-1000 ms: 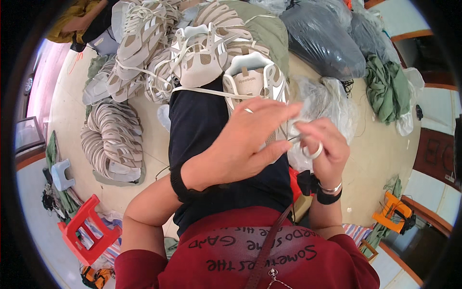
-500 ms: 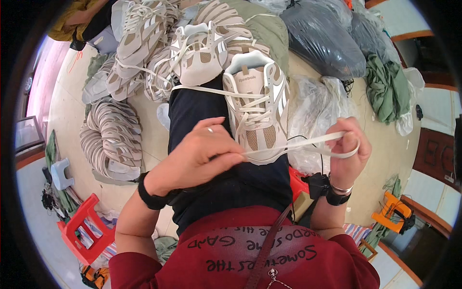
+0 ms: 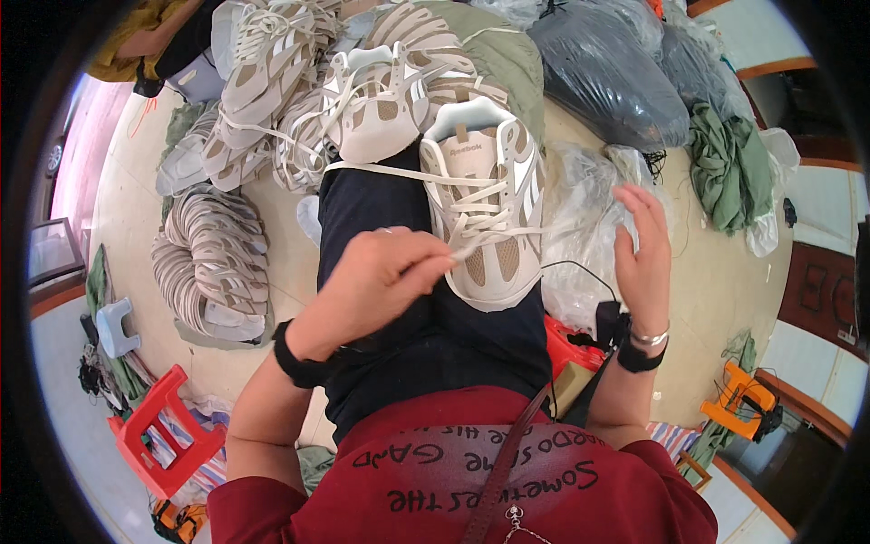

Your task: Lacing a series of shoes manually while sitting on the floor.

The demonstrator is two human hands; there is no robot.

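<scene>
Below the soft maroon short-sleeved shirt (image 3: 299, 503), I see a lap in matte dark trousers (image 3: 372, 213). Over its right half lies a cream, white and brown shoe upper (image 3: 524, 213), toe toward the person: a smooth rounded toe band, coarse brown mesh, sleek side panels and a padded collar. The left hand (image 3: 373, 272) is at its left side, thumb and forefinger pinching a flat cream woven lace (image 3: 466, 247) just above the toe. The right hand (image 3: 642, 249) is beyond its right edge, apart from it, fingers extended and loosely spread; a blurred stretch of lace runs toward it, and I cannot tell whether they touch. Past the lap's right edge, crinkled clear plastic sheeting (image 3: 589, 186) covers some of the glossy pale tiled floor (image 3: 716, 281). At the lap's far edge sits a second matching upper (image 3: 370, 140), beside heaped, nested uppers (image 3: 258, 91).
</scene>
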